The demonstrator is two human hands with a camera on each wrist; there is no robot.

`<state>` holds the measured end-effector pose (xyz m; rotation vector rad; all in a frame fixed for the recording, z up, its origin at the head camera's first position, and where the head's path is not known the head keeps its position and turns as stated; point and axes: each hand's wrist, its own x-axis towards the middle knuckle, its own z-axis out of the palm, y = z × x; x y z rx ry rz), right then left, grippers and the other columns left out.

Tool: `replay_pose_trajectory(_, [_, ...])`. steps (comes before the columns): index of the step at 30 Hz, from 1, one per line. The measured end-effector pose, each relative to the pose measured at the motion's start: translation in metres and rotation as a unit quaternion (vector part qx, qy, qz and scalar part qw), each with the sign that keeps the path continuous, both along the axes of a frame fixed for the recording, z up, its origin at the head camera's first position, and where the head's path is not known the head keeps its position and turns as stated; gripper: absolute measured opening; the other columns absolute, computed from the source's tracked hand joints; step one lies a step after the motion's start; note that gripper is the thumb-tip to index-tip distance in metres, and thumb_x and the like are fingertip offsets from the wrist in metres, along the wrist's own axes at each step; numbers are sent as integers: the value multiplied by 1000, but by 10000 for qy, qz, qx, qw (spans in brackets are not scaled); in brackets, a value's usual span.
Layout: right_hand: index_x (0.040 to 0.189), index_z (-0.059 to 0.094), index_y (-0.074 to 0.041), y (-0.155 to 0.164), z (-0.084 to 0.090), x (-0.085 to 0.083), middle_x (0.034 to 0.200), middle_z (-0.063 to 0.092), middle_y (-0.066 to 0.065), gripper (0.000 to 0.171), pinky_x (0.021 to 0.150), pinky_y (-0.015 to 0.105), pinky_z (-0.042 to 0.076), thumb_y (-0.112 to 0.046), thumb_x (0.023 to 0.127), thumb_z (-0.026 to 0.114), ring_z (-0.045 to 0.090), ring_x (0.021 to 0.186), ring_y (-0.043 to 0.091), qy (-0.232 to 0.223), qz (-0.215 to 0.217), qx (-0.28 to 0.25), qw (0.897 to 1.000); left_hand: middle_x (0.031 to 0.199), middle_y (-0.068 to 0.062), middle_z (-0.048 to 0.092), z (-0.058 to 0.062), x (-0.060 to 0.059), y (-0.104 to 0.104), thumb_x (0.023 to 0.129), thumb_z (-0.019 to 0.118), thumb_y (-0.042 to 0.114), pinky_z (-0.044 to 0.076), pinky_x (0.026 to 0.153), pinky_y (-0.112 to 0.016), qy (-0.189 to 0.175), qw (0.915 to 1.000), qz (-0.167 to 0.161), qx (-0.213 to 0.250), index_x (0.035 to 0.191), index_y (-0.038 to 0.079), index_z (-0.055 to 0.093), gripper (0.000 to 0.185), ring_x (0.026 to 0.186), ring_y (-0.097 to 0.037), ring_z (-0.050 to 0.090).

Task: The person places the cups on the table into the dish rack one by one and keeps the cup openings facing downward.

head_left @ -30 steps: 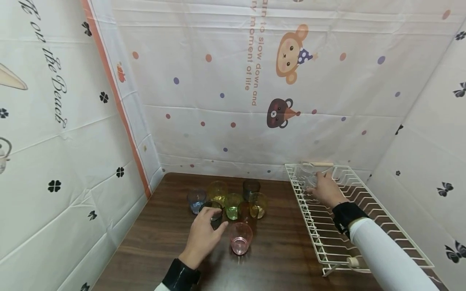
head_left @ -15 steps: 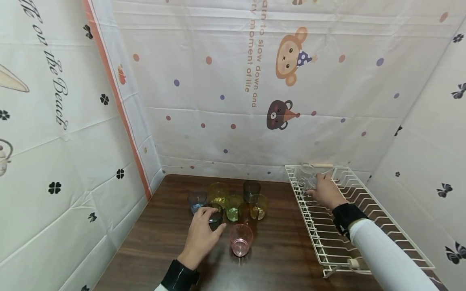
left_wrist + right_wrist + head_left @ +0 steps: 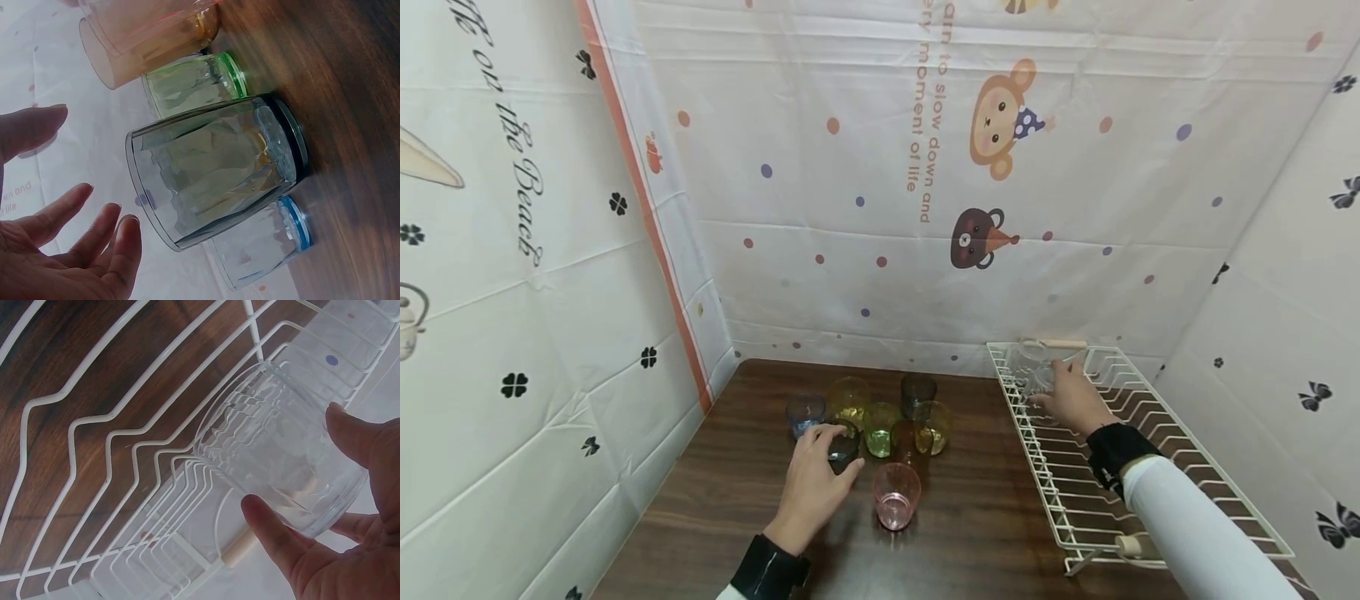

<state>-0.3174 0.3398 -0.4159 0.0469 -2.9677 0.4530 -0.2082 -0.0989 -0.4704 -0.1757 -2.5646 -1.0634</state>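
Observation:
Several coloured glasses stand clustered on the dark wooden table (image 3: 737, 500). My left hand (image 3: 841, 452) reaches round the dark grey glass (image 3: 847, 440) at the front of the cluster. In the left wrist view that hand (image 3: 94, 169) is spread, with a gap between its fingers (image 3: 122, 250) and the grey glass (image 3: 219, 169). My right hand (image 3: 1071, 398) grips a clear ribbed glass (image 3: 1032, 367) at the far end of the white wire rack (image 3: 1075, 500). The right wrist view shows thumb and fingers (image 3: 350, 431) curled round the clear glass (image 3: 250, 425), which sits against the rack wires (image 3: 81, 425).
Around the grey glass stand a blue glass (image 3: 805, 411), a green glass (image 3: 880, 421), an amber glass (image 3: 910, 437), yellow ones behind and a pink glass (image 3: 895, 493) nearest me. Cloth walls close in the table on the left, back and right.
My left hand has edged slightly forward at the grey glass. The right hand stays on the clear glass in the rack.

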Motion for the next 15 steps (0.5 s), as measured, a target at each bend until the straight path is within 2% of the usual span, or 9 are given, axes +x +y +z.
replay_pose_trajectory(9, [154, 28, 21, 0, 4, 5, 139, 43, 55, 95, 102, 73, 48, -35, 95, 79, 54, 122, 68, 50, 23, 93, 9999, 136, -13, 63, 2, 1, 0, 87, 89, 25, 57, 102, -56, 3, 10000, -83, 4, 133, 9, 69, 52, 128, -37, 62])
replay_pose_trajectory(15, [155, 29, 20, 1, 5, 11, 142, 44, 54, 97, 108, 77, 41, -37, 94, 80, 46, 129, 69, 159, -9, 68, 9998, 132, -11, 64, -5, 6, 7, 85, 91, 22, 57, 99, -53, 159, 9996, -234, -6, 130, 8, 71, 52, 125, -34, 63])
